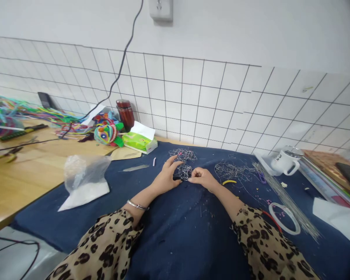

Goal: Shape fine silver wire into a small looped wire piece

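In the centre of the frame both forearms reach forward and meet over the blue cloth on the counter. The left hand lies palm down, its fingers spread on the wire tangle. The right hand is curled, its fingers seemingly pinching a strand at the tangle's right edge.

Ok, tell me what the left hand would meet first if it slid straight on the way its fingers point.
The left hand would first meet the small wire tangle at its fingertips, which the right hand pinches from the other side. Beyond lies a second tangle, though depth is unclear.
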Demonstrator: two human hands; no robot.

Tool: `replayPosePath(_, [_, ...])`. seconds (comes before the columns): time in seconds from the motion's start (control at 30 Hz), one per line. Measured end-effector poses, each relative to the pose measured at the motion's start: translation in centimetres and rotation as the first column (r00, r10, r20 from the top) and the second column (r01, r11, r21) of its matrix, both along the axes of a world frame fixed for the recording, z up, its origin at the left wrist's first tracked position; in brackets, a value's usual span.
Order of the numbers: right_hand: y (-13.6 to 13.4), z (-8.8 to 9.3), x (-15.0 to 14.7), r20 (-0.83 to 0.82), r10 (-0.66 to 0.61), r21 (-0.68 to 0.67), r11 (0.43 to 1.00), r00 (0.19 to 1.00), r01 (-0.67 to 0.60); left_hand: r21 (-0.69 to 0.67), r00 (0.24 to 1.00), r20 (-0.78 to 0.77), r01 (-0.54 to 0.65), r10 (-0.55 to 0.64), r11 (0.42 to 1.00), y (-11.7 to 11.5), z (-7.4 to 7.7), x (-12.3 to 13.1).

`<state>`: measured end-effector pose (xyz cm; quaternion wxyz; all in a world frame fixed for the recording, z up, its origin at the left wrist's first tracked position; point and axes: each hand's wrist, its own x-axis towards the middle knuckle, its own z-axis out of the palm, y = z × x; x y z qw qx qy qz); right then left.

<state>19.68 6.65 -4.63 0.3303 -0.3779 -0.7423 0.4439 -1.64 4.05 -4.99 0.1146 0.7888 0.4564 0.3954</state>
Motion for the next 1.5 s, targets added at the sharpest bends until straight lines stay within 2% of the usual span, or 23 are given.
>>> replayPosePath(0.13, [0.0, -0.1, 0.0, 0.014, 0.017, 0.03, 0.999, 1.0, -0.017, 0.074, 0.998, -0.06, 0.005, 0.0, 0.997, -0.1, 0.3, -0.2])
replayPosePath(0.3, [-0.2, -0.4, -0.2, 0.043, 0.009, 0.099, 0.995, 0.999, -0.013, 0.032, 0.998, -0.031, 0.049, -0.048, 0.998, -0.4, 0.5, -0.1])
replayPosePath(0.43, [-0.5, -0.6, -0.4, 0.075, -0.03, 0.209, 0.978, 0.997, 0.013, 0.007, 0.998, -0.046, 0.035, -0.035, 0.999, -0.8, 0.9, -0.3])
replayPosePath(0.63, [-0.8, -0.9, -0.9, 0.044, -0.06, 0.368, 0.929, 0.997, 0.039, 0.088, 0.997, -0.077, -0.019, 0.026, 0.996, -1.2, 1.9, -0.5])
replayPosePath(0.83, [-1.0, -1.1, -0.8, 0.06, -0.062, 0.364, 0.931, 0.996, 0.037, 0.118, 0.996, -0.07, -0.04, 0.048, 0.992, -1.5, 2.1, -0.2])
replayPosePath(1.0, [-1.0, -0.7, -0.7, 0.041, -0.017, 0.353, 0.936, 0.999, 0.001, 0.142, 0.999, -0.03, -0.034, 0.038, 0.989, -1.6, 2.1, -0.1])
replayPosePath(1.3, [-2.3, -0.6, -1.6, 0.027, -0.2, 0.386, 0.906, 0.979, 0.175, 0.215, 0.997, -0.035, -0.058, 0.067, 0.975, -2.1, 2.1, 0.5])
replayPosePath(1.5, [-2.4, -0.7, -2.0, 0.002, -0.224, 0.345, 0.915, 0.975, 0.209, 0.21, 0.999, -0.014, -0.031, 0.035, 0.977, -2.5, 1.9, 0.8])
